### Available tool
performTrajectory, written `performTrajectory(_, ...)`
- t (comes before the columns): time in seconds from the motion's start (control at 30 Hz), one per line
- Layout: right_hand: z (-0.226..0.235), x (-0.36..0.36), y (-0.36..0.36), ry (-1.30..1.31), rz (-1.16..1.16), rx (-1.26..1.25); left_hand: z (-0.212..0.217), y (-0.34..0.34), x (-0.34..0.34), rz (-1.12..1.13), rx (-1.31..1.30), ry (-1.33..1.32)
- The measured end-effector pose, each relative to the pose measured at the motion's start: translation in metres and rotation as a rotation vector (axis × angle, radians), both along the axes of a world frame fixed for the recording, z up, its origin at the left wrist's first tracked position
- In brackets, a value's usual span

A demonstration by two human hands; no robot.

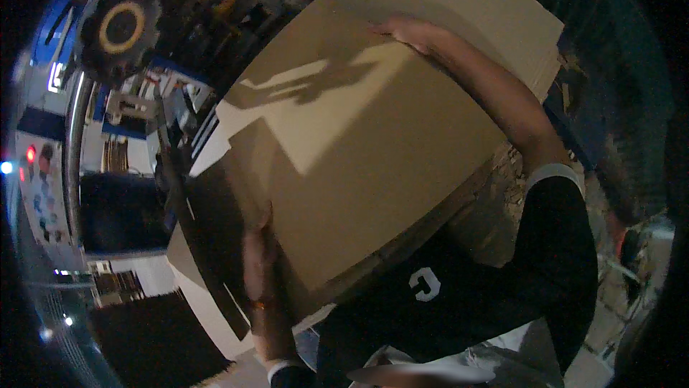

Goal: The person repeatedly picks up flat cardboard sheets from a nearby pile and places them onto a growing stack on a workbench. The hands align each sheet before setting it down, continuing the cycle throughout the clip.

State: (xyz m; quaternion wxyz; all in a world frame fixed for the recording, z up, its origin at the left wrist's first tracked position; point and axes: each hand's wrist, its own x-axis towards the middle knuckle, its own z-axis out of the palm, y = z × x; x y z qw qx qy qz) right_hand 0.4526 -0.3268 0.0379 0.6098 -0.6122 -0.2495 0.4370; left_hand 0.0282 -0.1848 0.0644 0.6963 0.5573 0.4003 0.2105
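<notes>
From the head view, we grip the stack of flat cardboard sheets against our chest, left hand clasping its near edge, right hand hooked over the far edge. We judge level, even grip best: smooth, stiff brown sheets slide.

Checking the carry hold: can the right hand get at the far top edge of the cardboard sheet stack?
Probably yes: the right hand already rests on the far edge of the cardboard sheet stack, nothing between them. The left hand supports the near edge.

Both hands carry flat cardboard sheets.
</notes>
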Motion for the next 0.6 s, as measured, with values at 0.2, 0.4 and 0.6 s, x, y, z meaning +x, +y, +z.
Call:
performTrajectory(0.2,-0.033,0.029,0.012,-0.763,0.198,0.068,0.016,0.01,0.015,0.014,-0.032,0.349)
performTrajectory(0.4,0.014,0.029,-0.034,-0.713,-0.269,-0.245,0.001,-0.081,-0.077,0.222,1.059,0.063)
performTrajectory(0.6,0.031,-0.05,-0.111,-1.238,0.043,-0.397,0.02,-0.084,-0.159,0.442,1.512,0.083)
